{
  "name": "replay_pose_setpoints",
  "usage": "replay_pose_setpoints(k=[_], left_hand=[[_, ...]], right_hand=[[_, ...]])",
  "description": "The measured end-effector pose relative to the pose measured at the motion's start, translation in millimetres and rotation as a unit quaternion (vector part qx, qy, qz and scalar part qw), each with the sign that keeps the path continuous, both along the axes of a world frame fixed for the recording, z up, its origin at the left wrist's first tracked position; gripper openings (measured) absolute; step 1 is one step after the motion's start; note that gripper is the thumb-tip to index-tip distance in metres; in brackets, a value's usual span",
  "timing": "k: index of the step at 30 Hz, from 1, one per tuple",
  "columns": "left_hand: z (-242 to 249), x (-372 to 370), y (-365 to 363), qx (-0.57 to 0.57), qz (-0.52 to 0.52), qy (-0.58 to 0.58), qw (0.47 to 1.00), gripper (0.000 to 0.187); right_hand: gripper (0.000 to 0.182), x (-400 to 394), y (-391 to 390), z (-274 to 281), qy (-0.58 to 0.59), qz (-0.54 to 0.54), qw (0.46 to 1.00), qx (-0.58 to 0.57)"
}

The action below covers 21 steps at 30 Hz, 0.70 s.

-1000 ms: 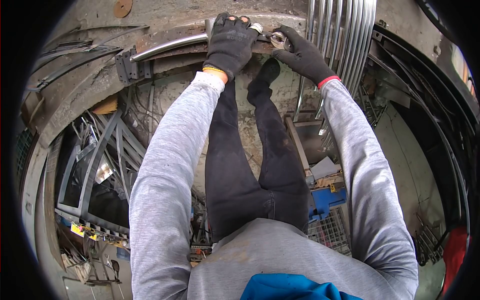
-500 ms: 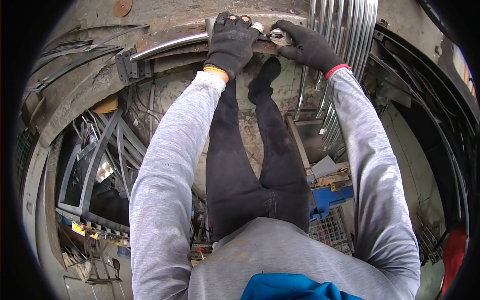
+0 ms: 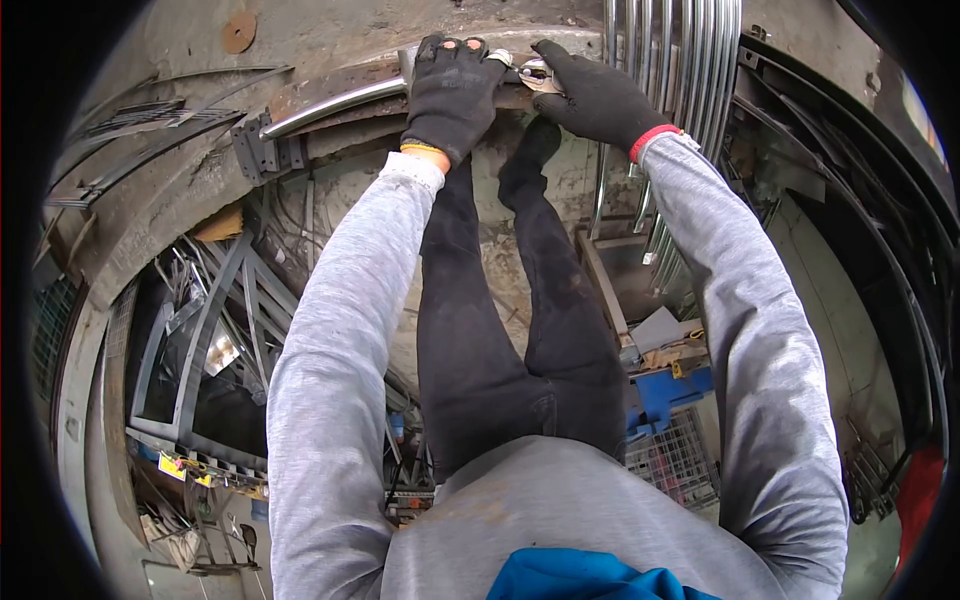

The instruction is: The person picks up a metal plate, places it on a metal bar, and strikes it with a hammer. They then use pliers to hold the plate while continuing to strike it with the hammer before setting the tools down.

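Note:
My left hand (image 3: pixel 450 100), in a black glove with bare fingertips showing through, is closed over the right end of a shiny metal tube (image 3: pixel 340 108). The tube lies along a worn, rusty bench edge (image 3: pixel 375 133). Just to the right, my right hand (image 3: pixel 605 100), also in a black glove, pinches a small shiny rounded metal piece (image 3: pixel 537 76) with a dark gap in it. Its exact kind I cannot tell. Thumb and fingers reach around it from the right. Between the two hands, a pale fingertip or wrapping of the left hand comes close to this piece.
A bundle of long chrome tubes (image 3: pixel 690 70) lies right of my right hand. A dark metal bracket (image 3: pixel 265 148) is fixed at the bench's left. Thin metal strips (image 3: pixel 150 125) and a brown disc (image 3: pixel 239 33) lie on the left. Below left stands a metal frame (image 3: pixel 205 330).
The view has shifted slightly, so both hands and the tube appear a little lower and to the left. The right hand's fingers look somewhat straighter around the small metal piece.

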<state>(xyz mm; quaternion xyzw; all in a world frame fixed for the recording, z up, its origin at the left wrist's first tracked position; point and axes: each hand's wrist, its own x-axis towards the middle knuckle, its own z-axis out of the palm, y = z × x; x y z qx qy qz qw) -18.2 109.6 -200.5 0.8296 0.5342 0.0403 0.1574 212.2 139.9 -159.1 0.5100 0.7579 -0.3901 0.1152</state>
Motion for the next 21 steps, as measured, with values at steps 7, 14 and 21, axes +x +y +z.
replay_pose_setpoints(k=[7, 14, 21], left_hand=[[-1, 3, -1, 0.014, 0.018, -0.015, 1.0, 0.023], [13, 0, -1, -0.011, -0.014, 0.017, 1.0, 0.032], [37, -90, -26, 0.042, 0.158, 0.047, 0.985, 0.053]], right_hand=[[0.078, 1, -11, -7, 0.012, -0.037, 0.999, 0.0], [0.075, -2, -15, -9, 0.001, -0.031, 0.999, 0.02], [0.075, -6, -13, -4, -0.015, -0.049, 0.999, 0.001]])
